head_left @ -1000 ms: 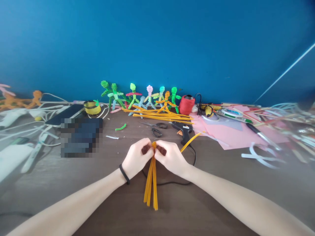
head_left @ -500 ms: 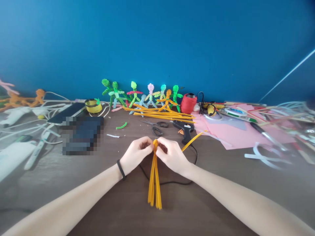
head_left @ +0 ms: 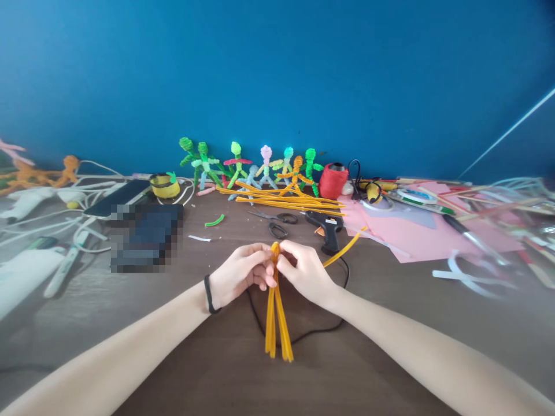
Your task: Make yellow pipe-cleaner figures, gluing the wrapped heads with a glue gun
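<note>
A bundle of orange-yellow pipe cleaners (head_left: 277,323) hangs between my hands, bent into a small loop at the top, its several ends pointing down toward me. My left hand (head_left: 245,268) pinches the bundle just under the loop, its lower fingers curled below. From the other side my right hand (head_left: 306,271) grips the top with thumb and forefinger. One pipe cleaner strand (head_left: 347,249) sticks out past my right hand toward the upper right. The fingertips partly cover the loop.
Behind my hands lie scissors (head_left: 277,222), a black glue gun (head_left: 327,228) with its cord, and loose orange pipe cleaners (head_left: 290,202). Several pipe-cleaner figures (head_left: 266,164) stand along the blue wall. Pink paper (head_left: 425,237) is at right, a blurred-out dark object (head_left: 150,237) at left.
My left hand's lower fingers have slid down and curl round the bundle beneath the loop. The bundle's hanging ends have swung slightly right. My right hand keeps its pinch.
</note>
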`<state>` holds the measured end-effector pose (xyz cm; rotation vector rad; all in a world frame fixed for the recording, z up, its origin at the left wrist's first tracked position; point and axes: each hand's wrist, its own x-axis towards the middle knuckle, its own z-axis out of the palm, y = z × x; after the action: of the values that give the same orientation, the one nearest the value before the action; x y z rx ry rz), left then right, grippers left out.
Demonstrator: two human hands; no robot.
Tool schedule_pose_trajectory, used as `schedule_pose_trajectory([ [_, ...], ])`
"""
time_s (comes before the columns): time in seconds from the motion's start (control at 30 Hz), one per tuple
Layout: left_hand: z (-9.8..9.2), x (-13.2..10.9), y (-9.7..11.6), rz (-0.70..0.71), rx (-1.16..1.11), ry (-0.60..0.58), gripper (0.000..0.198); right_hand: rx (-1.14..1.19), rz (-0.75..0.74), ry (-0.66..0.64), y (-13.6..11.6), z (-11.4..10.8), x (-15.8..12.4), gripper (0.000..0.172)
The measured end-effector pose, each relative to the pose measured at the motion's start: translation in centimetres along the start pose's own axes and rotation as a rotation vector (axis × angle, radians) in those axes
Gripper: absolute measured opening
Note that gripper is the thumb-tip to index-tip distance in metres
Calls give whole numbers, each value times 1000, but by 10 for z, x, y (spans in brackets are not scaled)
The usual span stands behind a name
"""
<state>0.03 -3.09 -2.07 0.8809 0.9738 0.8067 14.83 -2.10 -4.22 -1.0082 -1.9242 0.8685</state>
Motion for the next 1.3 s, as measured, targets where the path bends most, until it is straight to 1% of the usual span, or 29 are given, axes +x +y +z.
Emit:
schedule_pose_trajectory([
  [0.1,-2,1,1,-19,-43,-28,13,38,35,14,-1,0,-1,10],
  [0.23,-5,2,1,-5,-66,-74,16,118,91,34,-1,0,-2,4],
  [0.37,-5,2,0,-8,-66,-83,16,191,131,31,-1,1,-1,3],
  [0.67,-3,0,3,-23,-66,-48,15,371,200,-21,1,0,2,5],
  [0.83,-3,0,4,-52,-85,-48,16,464,253,-85,0,-4,7,8],
  [0.97,-6,2,3,-59,-102,-82,16,510,302,-136,0,-9,10,8],
  [1.07,-7,3,4,-65,-112,-92,16,571,314,-152,3,-11,11,7],
  [1.23,-7,2,5,-76,-105,-98,17,605,311,-152,9,-11,11,4],
  [1.3,-7,3,4,-79,-100,-114,17,620,297,-173,11,-10,11,2],
])
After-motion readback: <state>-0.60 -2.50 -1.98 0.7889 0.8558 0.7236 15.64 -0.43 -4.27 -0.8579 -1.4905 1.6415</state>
